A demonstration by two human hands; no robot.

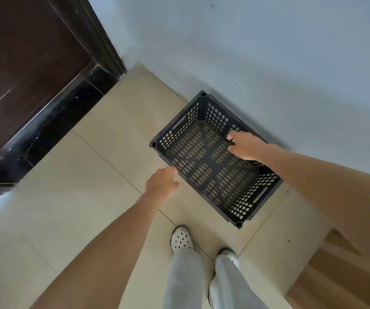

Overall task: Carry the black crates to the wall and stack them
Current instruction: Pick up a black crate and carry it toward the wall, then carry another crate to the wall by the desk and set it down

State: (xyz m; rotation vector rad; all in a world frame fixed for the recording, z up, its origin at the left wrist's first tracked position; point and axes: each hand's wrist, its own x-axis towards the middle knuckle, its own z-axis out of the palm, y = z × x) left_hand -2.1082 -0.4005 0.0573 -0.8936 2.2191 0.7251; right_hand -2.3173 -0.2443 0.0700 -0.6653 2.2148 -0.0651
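One black perforated crate (210, 166) stands empty and upright on the tiled floor, its far long side close against the pale wall (268, 63). My right hand (245, 144) reaches over the far long rim, with thumb and fingers curled round it. My left hand (161, 182) is at the near long rim; its loosely curled fingertips touch the rim's outer edge and do not wrap it. No other crate is in view.
A dark wooden door (23, 63) with a black threshold (63, 117) fills the left corner. My two feet in white shoes (180, 238) stand just in front of the crate. A wooden surface (335, 275) sits at the lower right.
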